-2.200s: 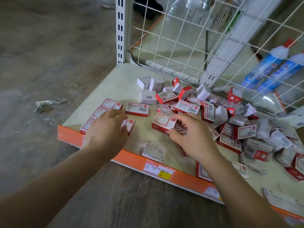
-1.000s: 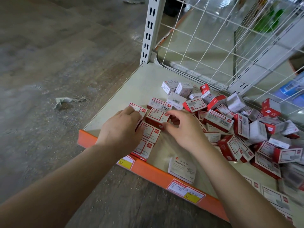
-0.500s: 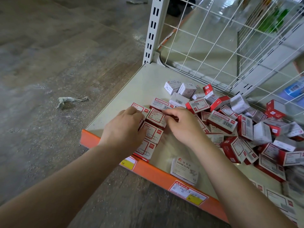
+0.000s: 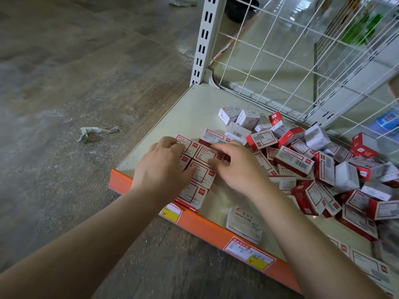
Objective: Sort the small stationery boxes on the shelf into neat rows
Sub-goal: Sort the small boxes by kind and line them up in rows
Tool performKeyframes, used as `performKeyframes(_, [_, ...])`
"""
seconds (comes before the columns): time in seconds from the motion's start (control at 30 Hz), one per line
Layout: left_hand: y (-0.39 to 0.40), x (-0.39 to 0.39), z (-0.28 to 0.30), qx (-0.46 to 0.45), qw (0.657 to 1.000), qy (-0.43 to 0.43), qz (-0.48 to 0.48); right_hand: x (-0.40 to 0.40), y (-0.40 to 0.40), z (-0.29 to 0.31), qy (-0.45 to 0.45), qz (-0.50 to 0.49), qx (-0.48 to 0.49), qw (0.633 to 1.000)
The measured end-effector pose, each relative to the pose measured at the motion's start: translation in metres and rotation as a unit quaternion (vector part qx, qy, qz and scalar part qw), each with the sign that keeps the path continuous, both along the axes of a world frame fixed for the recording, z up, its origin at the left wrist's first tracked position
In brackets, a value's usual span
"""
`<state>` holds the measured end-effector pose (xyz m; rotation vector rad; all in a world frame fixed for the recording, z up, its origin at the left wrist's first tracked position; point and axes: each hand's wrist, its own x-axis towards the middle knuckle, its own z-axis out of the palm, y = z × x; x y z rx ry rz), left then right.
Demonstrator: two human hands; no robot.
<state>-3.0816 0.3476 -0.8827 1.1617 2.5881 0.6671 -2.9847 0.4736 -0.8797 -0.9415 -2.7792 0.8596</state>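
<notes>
Resting open-fingered, both hands [image 4: 194,167] on red-and-white boxes [image 4: 199,176]; nearby white box [image 4: 245,224] reading "PAPER CLIPS".

Red-and-white boxes [image 4: 201,173], orange shelf edge [image 4: 207,230], white wire grid [image 4: 280,50], apparently grey floor [image 4: 64,83].

— Where do I have room on the shelf [image 4: 172,108]?

— I see bare board at the back left corner, and a strip along the orange lip [image 4: 207,228] between the neat rows [image 4: 199,169] and the paper-clip box [image 4: 245,226].

— What blocks me?

— The loose pile [image 4: 313,169] fills the right side, the wire grid [image 4: 280,61] closes the back, the upright post [image 4: 204,39] stands at the corner.
</notes>
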Motion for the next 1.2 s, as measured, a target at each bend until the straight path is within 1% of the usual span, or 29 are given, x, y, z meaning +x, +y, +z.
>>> performKeyframes(0.17, [-0.001,0.0,-0.002,0.006,1.0,-0.003,0.002,-0.008,0.001,0.001,-0.026,0.028,0.006,0.999])
performKeyframes(0.3, [0.0,0.0,-0.003,0.017,0.999,-0.025,0.011,-0.013,0.0,-0.001,-0.058,0.034,0.017,0.998])
performKeyframes(0.53, [0.001,0.0,-0.002,0.021,0.998,-0.064,0.018,-0.014,0.0,-0.002,-0.057,0.029,0.023,0.998])
performKeyframes(0.73, [0.001,0.001,0.0,-0.009,0.999,-0.043,0.002,-0.013,-0.002,-0.005,-0.058,0.023,0.026,0.998])
performKeyframes(0.8, [0.001,0.002,0.001,-0.023,0.999,-0.026,0.0,-0.012,-0.004,-0.006,-0.051,0.018,0.025,0.998])
performKeyframes(0.9, [0.001,0.005,0.003,-0.026,1.0,-0.006,0.004,-0.005,-0.004,-0.005,-0.016,0.01,0.014,1.0])
performKeyframes(1.2, [0.008,0.036,0.011,0.013,0.999,-0.022,-0.043,0.047,0.005,0.012,0.036,-0.05,0.028,0.998])
